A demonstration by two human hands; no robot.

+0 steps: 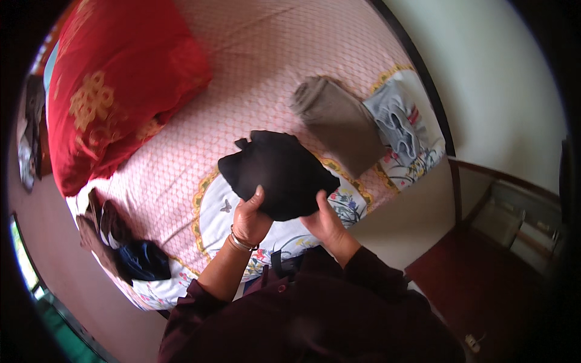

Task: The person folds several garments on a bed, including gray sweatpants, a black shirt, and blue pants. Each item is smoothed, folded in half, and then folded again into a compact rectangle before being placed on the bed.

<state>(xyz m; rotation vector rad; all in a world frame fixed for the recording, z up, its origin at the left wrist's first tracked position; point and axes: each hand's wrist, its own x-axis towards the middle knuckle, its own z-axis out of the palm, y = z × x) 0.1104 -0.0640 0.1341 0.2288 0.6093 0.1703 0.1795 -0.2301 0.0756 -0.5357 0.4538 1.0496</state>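
A black cloth garment (pixel 277 174), gathered into a compact folded bundle, is held in front of me over the near edge of a bed. My left hand (pixel 253 218) grips its lower left side, thumb on top and fingers hidden underneath. On the lower right side, my right hand (pixel 324 222) holds it the same way. What kind of garment it is cannot be made out. Right of the bundle lie folded grey-brown trousers (pixel 342 125), and past them a light grey garment (pixel 397 122) with a red mark.
A red quilt (pixel 131 90) with gold patterns is heaped at the far left. Brown and dark blue clothes (pixel 140 258) lie rumpled at the left edge of the patterned bedsheet (pixel 181 149). A dark red cabinet top (pixel 476 277) stands at the right, near a pale wall (pixel 490 81).
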